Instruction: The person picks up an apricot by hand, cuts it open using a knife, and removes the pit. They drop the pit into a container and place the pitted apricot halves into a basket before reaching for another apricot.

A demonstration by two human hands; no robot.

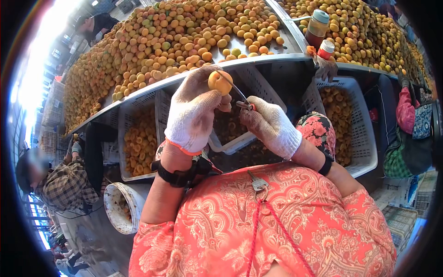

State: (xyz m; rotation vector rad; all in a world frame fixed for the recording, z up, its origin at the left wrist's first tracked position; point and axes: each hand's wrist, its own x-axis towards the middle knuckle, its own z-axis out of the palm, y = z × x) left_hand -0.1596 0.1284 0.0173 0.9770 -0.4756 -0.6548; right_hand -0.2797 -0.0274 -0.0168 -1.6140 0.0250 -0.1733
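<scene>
My left hand (194, 111), in a white knit glove, holds an orange apricot (219, 82) between thumb and fingers. My right hand (270, 124), also gloved, grips a small knife (242, 99) whose thin blade arcs up against the apricot. Both hands are raised above a white plastic crate (240, 143), just in front of the metal table edge (258, 60).
A big heap of apricots (184, 32) covers the metal table. White crates of halved fruit (138, 143) (355, 120) stand below. Two jars (318, 27) sit on the table. A white bucket (121, 205) is at lower left. Other people work at left and right.
</scene>
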